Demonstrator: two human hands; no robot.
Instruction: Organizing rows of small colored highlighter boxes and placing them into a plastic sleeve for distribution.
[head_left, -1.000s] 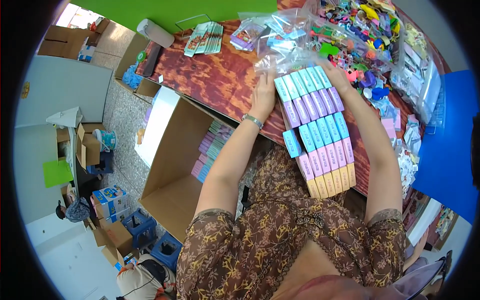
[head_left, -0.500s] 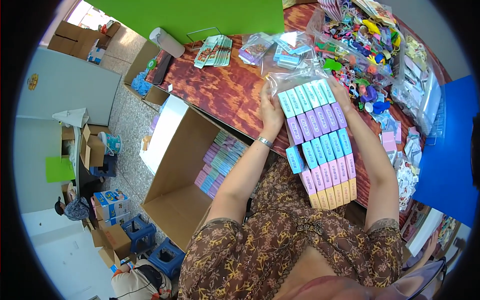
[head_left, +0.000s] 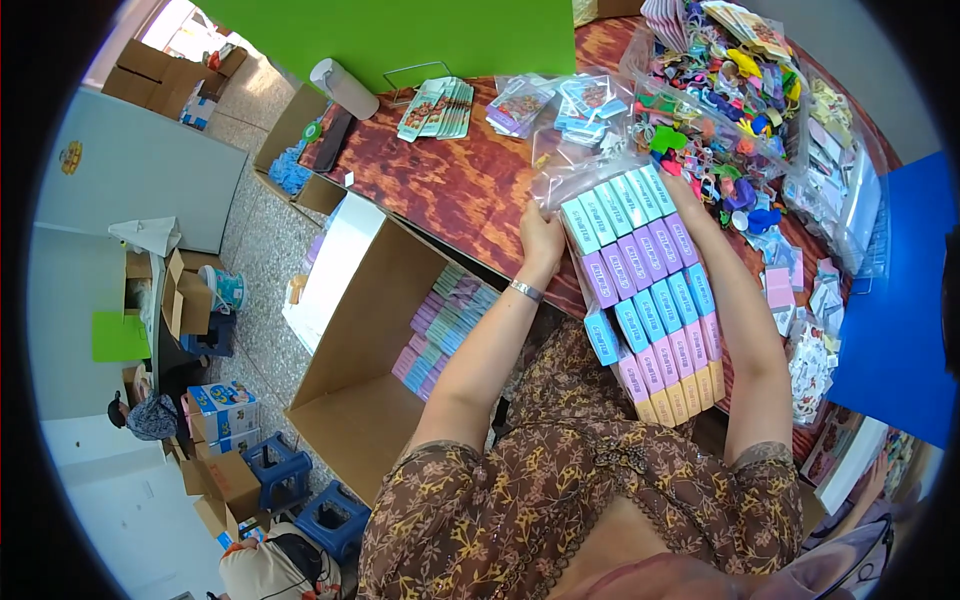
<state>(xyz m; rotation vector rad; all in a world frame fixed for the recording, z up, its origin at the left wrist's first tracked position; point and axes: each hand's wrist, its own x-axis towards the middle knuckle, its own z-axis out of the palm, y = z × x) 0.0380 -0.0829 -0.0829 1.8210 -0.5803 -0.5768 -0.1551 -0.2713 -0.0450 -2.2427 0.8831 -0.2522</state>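
A clear plastic bag (head_left: pixel 572 184) packed with rows of small boxes (head_left: pixel 650 300) hangs in front of me, its top end loose and crumpled. The boxes are mint, purple, blue, pink and yellow; one blue box (head_left: pixel 600 338) juts out at the left side. With its fingers curled in, my left hand (head_left: pixel 541 238) grips the plastic at the bag's upper left. Along the upper right side, my right hand (head_left: pixel 684 198) holds the bag, its fingers partly hidden by the boxes.
An open carton (head_left: pixel 340 345) at my left holds rows of similar boxes. On the red patterned table (head_left: pixel 450 190) lie cards (head_left: pixel 437 108), bagged packs (head_left: pixel 590 105) and a heap of colourful trinkets (head_left: pixel 720 120). A white bottle (head_left: pixel 344 88) stands by the green board (head_left: pixel 400 35).
The bag has shifted slightly down and right and tilted a little. My left hand has slid lower, its fingers now curled tight on the plastic.
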